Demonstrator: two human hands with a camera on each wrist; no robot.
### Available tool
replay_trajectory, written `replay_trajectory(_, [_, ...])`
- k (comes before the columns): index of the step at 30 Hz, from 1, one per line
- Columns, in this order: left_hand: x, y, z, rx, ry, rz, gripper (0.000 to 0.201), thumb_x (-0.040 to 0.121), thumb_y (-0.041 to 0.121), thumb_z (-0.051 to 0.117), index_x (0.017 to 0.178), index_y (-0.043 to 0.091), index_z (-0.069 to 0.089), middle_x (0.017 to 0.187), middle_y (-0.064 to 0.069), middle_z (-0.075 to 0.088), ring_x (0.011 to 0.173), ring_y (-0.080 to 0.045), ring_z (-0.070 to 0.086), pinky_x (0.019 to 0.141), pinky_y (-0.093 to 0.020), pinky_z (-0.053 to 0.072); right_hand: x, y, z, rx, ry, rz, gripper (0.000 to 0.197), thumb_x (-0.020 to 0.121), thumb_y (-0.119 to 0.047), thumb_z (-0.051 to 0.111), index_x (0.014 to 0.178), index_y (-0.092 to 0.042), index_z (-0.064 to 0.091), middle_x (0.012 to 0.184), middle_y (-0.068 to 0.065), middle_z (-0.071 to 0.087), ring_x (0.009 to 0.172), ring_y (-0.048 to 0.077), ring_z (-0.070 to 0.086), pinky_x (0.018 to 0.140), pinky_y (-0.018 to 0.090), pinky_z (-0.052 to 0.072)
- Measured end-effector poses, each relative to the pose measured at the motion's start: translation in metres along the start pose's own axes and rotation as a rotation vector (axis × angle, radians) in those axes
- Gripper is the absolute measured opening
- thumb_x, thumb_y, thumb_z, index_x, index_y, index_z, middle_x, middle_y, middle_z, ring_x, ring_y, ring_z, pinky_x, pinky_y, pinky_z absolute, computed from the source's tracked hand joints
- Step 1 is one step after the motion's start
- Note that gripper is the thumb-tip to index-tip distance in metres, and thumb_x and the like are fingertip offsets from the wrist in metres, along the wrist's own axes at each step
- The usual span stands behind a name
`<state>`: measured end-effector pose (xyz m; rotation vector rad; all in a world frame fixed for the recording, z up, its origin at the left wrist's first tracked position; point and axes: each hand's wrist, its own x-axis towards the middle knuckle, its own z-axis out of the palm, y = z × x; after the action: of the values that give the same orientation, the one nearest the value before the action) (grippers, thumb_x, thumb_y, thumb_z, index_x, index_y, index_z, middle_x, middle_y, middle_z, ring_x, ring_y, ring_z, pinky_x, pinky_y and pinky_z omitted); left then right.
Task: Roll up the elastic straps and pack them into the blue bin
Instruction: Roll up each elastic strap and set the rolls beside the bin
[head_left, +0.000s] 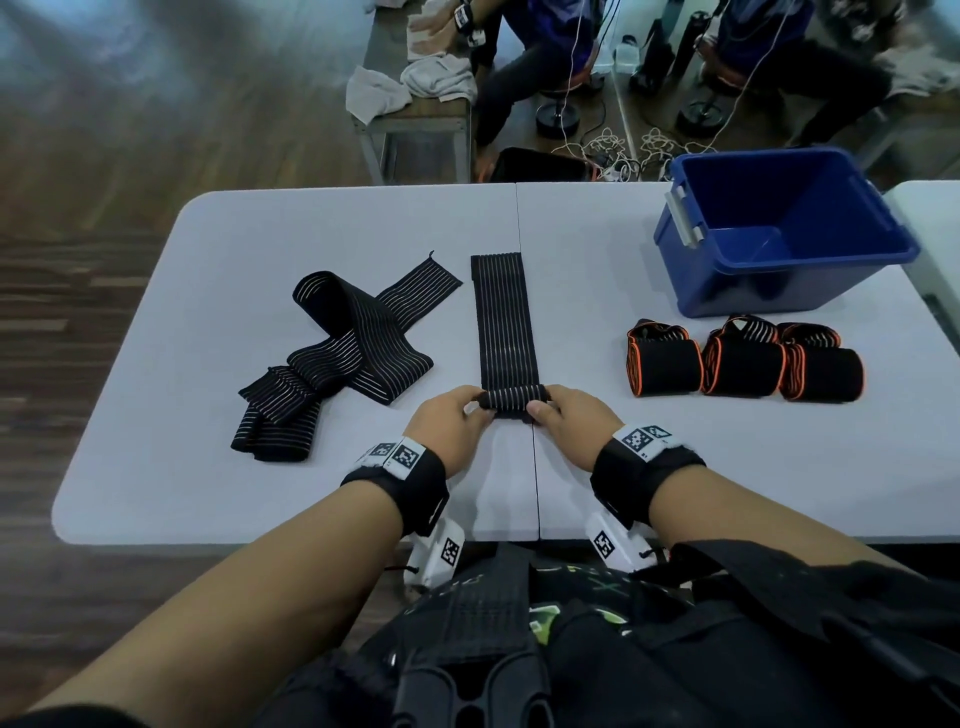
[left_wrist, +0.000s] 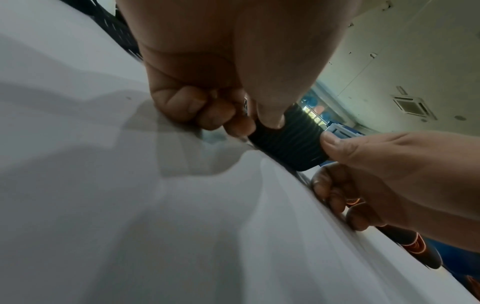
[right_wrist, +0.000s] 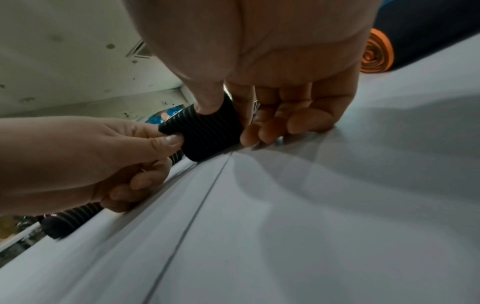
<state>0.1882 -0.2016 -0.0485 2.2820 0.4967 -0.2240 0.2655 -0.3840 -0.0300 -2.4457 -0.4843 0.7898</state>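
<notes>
Black white-striped elastic strap (head_left: 503, 322), near end rolled, rest flat

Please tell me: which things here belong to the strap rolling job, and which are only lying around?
Job: striped strap being rolled by left hand and right hand; loose striped straps; orange-edged rolls; blue bin.

Lying about: towels, cables, bottles.

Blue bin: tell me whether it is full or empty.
Empty, as far as the head view shows. The blue bin shows a bare floor and walls; three orange-edged rolls lie on the table beside it, unpacked.
</notes>
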Motion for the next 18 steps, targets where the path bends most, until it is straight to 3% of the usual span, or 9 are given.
replay_trajectory(3, [0.000,0.006,0.002,0.030,-0.045,-0.024,0.033,0.101,0.043,0.050,0.095,0.016,0.067,0.081,-0.002,0.068,0.081,-0.023,0.063,0.075,-0.037,0.051,0.003,0.003,0.000,0.031,0.006,0.059,0.036,0.102,-0.037,0.045,0.089,-0.008,0.062,0.085,0.010,0.065,0.081,0.028,0.060,0.067,0.033,0.042])
replay_trajectory(6, [-0.003,0.012,0.003,0.090,-0.093,-0.062,0.042,0.103,0.045,0.044,0.078,0.014,0.058,0.073,-0.002,0.062,0.073,-0.022,0.059,0.067,-0.035,0.045,0.001,0.004,-0.001,0.036,0.008,0.113,0.045,0.101,-0.037,0.047,0.083,0.000,0.064,0.086,0.019,0.069,0.072,0.028,0.058,0.066,0.034,0.043])
replay_trajectory(8, [-0.004,0.016,0.004,0.128,-0.112,-0.091,0.045,0.105,0.045,0.041,0.071,0.017,0.051,0.068,-0.001,0.055,0.069,-0.022,0.054,0.064,-0.033,0.038,0.001,0.002,0.000,0.017,0.016,0.148,0.046,0.100,-0.038,0.050,0.077,-0.001,0.065,0.086,0.020,0.071,0.069,0.028,0.059,0.067,0.033,0.046])
replay_trajectory(12, [-0.003,0.021,0.009,0.272,-0.118,-0.152,0.051,0.105,0.047,0.035,0.080,0.010,0.058,0.082,-0.011,0.065,0.078,-0.028,0.058,0.070,-0.033,0.041,0.004,-0.002,0.003,-0.028,0.031,0.252,0.051,0.095,-0.044,0.056,0.082,0.003,0.072,0.083,0.017,0.073,0.072,0.029,0.064,0.069,0.033,0.050])
replay_trajectory(15, [-0.002,0.022,0.013,0.308,-0.053,-0.184,0.052,0.101,0.052,0.043,0.082,0.008,0.064,0.085,-0.012,0.069,0.082,-0.030,0.064,0.068,-0.033,0.042,0.005,-0.001,0.004,-0.035,0.037,0.277,0.050,0.093,-0.046,0.059,0.080,0.001,0.072,0.080,0.014,0.074,0.074,0.029,0.067,0.066,0.030,0.049])
replay_trajectory(18, [-0.003,0.024,0.008,0.326,0.008,-0.161,0.040,0.096,0.050,0.055,0.088,0.010,0.059,0.087,-0.010,0.068,0.078,-0.026,0.058,0.067,-0.032,0.042,0.005,-0.003,0.005,-0.049,0.045,0.272,0.049,0.093,-0.046,0.059,0.068,-0.003,0.065,0.073,0.010,0.070,0.071,0.028,0.064,0.064,0.030,0.047])
